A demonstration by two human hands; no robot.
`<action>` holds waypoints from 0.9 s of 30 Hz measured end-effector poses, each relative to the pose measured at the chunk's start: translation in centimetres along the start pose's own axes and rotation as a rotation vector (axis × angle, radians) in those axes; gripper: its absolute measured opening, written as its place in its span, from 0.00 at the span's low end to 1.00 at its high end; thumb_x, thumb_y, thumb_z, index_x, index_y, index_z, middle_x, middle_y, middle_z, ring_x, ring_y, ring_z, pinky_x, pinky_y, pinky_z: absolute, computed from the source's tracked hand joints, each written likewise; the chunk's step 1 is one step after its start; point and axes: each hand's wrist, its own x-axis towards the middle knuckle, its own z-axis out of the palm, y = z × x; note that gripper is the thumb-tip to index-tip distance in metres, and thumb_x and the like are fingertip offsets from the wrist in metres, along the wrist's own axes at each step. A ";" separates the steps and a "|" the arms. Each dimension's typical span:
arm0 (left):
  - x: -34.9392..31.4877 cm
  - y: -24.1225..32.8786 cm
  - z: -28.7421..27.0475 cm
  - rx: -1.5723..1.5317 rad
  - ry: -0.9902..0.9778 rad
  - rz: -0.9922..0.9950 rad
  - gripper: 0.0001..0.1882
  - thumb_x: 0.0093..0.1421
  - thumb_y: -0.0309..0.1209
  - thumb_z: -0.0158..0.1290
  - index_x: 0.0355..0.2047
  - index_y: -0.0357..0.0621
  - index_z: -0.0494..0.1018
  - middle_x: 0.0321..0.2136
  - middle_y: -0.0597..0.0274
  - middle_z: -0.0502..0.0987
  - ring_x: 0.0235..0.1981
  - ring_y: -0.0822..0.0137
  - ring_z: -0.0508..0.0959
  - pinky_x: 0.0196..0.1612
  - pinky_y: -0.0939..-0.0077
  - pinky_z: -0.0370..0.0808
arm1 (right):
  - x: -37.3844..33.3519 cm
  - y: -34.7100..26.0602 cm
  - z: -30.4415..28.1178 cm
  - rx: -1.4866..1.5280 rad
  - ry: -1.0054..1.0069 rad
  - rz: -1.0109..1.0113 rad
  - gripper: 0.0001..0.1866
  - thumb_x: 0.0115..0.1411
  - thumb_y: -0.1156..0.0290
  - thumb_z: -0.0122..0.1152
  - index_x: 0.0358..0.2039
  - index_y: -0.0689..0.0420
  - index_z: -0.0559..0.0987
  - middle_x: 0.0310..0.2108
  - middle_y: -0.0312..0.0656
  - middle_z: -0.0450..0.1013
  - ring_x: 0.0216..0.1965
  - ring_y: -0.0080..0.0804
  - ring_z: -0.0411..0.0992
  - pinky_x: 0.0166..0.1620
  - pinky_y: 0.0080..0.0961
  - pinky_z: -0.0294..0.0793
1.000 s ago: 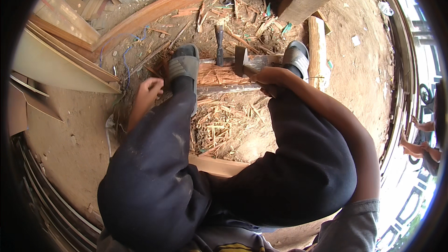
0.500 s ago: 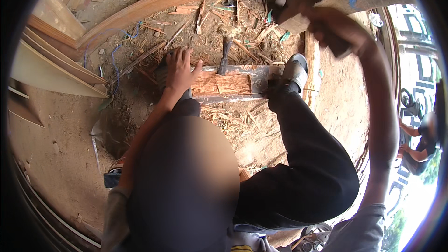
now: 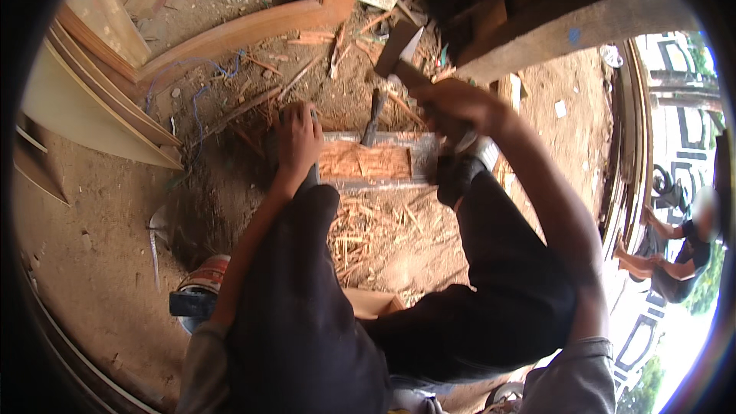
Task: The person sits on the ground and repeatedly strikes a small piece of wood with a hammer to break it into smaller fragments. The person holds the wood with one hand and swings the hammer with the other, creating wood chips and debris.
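In my right hand is the handle of a hatchet, raised with its broad metal blade up and to the left. A dark chisel stands by itself, tilted, its lower end at the far edge of a rough hollow in a wooden beam. Bare reddish wood shows inside the hollow. My left hand rests over the toe of my left shoe at the beam's left end, fingers extended and apart from the chisel. My right shoe is against the beam's right end.
Wood chips lie around the beam on the dirt floor. A curved wooden frame stands far left, with a thin blue cord near it. A heavy plank crosses the far right. A bucket is near my left arm. Another person sits at the right.
My right hand has swung the hatchet down and left, from far right toward the chisel. My left hand's spread thumb has drawn in. The chisel still stands on the beam.
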 end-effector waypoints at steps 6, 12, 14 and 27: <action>-0.3 0.4 0.0 -0.054 0.042 0.042 0.11 0.52 0.26 0.46 0.37 0.45 0.65 0.35 0.56 0.70 0.43 0.57 0.68 0.50 0.53 0.58 | -6.3 -5.1 -3.6 0.061 0.059 -0.470 0.14 0.63 0.62 0.45 0.34 0.63 0.69 0.20 0.35 0.66 0.19 0.19 0.67 0.20 0.18 0.70; -1.0 -1.3 -0.8 0.003 0.019 0.027 0.10 0.52 0.26 0.46 0.36 0.44 0.65 0.34 0.55 0.70 0.43 0.57 0.68 0.48 0.55 0.59 | -8.6 -13.7 -2.7 0.168 0.495 -0.837 0.14 0.61 0.59 0.49 0.28 0.58 0.68 0.15 0.34 0.64 0.14 0.21 0.65 0.17 0.18 0.69; -0.6 0.4 0.3 -0.049 0.005 0.030 0.10 0.52 0.26 0.46 0.36 0.44 0.65 0.34 0.55 0.70 0.43 0.57 0.68 0.48 0.56 0.59 | -6.5 -10.1 -4.2 -0.077 0.507 -0.719 0.20 0.60 0.56 0.49 0.34 0.63 0.71 0.22 0.39 0.70 0.24 0.25 0.73 0.19 0.22 0.72; -0.6 -0.2 -0.5 -0.021 0.023 0.027 0.10 0.51 0.27 0.47 0.36 0.45 0.65 0.32 0.56 0.70 0.41 0.56 0.69 0.46 0.58 0.61 | -5.7 -3.2 -1.5 0.169 0.060 -0.171 0.09 0.60 0.67 0.52 0.31 0.60 0.68 0.20 0.36 0.66 0.14 0.17 0.64 0.15 0.12 0.67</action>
